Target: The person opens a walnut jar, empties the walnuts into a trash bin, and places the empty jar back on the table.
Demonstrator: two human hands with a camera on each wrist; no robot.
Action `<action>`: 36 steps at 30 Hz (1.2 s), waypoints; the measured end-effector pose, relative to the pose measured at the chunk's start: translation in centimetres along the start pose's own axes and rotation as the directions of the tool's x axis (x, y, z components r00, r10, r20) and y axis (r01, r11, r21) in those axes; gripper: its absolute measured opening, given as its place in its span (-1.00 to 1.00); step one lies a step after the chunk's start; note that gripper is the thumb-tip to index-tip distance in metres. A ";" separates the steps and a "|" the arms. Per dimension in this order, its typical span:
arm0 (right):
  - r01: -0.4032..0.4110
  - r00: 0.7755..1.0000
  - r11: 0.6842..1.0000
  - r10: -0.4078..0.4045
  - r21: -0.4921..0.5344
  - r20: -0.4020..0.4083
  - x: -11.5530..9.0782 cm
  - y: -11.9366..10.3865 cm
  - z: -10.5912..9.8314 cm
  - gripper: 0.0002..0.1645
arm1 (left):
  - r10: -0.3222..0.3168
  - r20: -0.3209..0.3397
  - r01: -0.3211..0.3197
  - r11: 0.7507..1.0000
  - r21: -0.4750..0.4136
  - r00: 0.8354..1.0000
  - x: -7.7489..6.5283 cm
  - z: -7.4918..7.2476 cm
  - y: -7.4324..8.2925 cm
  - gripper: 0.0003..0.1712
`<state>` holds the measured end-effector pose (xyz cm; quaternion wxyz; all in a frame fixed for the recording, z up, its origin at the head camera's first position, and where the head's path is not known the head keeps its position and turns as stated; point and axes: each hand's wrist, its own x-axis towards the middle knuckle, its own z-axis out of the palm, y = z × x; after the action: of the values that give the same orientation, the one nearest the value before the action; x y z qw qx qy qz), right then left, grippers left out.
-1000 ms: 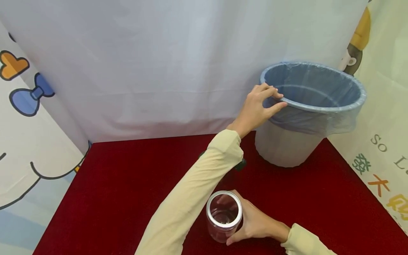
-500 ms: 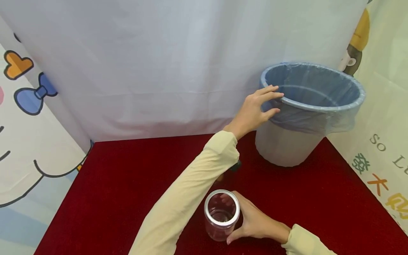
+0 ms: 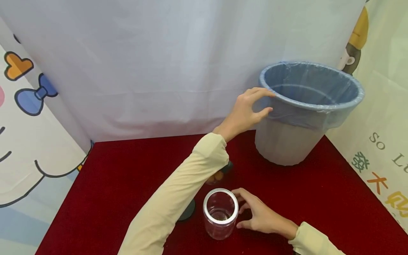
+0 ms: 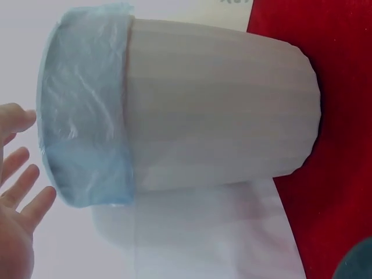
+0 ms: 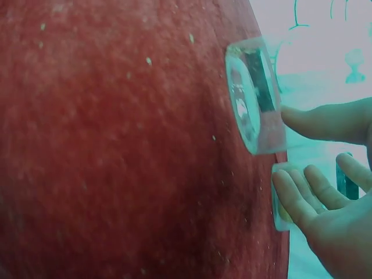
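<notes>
A clear jar [image 3: 220,232] with a pale rim stands upright on the red table, with nothing visible inside. My right hand [image 3: 262,216] is beside its right side, fingers spread; the head view shows a gap between thumb and jar, but whether the fingertips touch it I cannot tell. In the right wrist view the fingers [image 5: 299,203] are extended. My left hand [image 3: 240,115] reaches to the near left side of a pale bin [image 3: 283,145] lined with a blue bag [image 4: 87,104]. Its fingers are apart and hold nothing.
Partly hidden by the left sleeve [image 3: 178,191] are a dark round lid [image 3: 188,210], a clear container with brown round pieces [image 3: 218,175] and a dark green thing [image 3: 227,167]. A white curtain [image 3: 153,71] hangs behind the table.
The left hand has drawn back leftward from the bin's rim, its arm uncovering the dark lid and brown pieces. The right hand has loosened from the jar and shifted slightly right.
</notes>
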<state>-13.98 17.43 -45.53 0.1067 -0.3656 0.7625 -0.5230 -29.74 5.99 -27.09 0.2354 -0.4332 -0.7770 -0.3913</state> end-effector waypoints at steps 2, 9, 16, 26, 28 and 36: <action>-0.008 1.000 1.000 0.008 0.010 -0.010 -0.1 0.2 -0.4 -0.09 | 0.003 -0.023 -0.004 1.000 -0.017 1.000 -0.2 -0.5 -0.2 -0.65; -0.032 0.998 0.999 0.032 -0.009 -0.063 0.0 0.3 -1.8 -0.18 | -0.029 -0.057 0.028 0.999 -0.022 0.998 -1.4 -2.2 -0.6 -0.71; -0.014 0.993 0.999 0.010 -0.033 -0.120 0.3 0.0 -2.7 -0.19 | -0.069 -0.037 0.067 0.997 -0.036 0.997 -2.3 -3.2 -0.5 -0.73; 0.009 0.986 0.997 -0.022 -0.075 -0.167 1.2 -0.2 -3.3 -0.20 | -0.102 0.004 0.102 0.994 -0.033 0.995 -3.8 -4.4 -0.5 -0.71; 0.000 0.986 0.997 -0.014 -0.082 -0.168 1.4 -0.6 -3.4 -0.21 | -0.111 0.015 0.111 0.993 -0.036 0.994 -4.3 -4.5 -0.6 -0.70; -0.002 0.983 0.997 -0.013 -0.082 -0.181 2.2 0.0 -3.8 -0.23 | -0.138 0.026 0.138 0.990 -0.028 0.990 -5.9 -5.4 -1.3 -0.66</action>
<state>-17.63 18.72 -43.43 0.0206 -0.3226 0.7890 -0.5225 -27.68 -1.68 -28.67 0.1921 -0.3864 -0.8019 -0.4131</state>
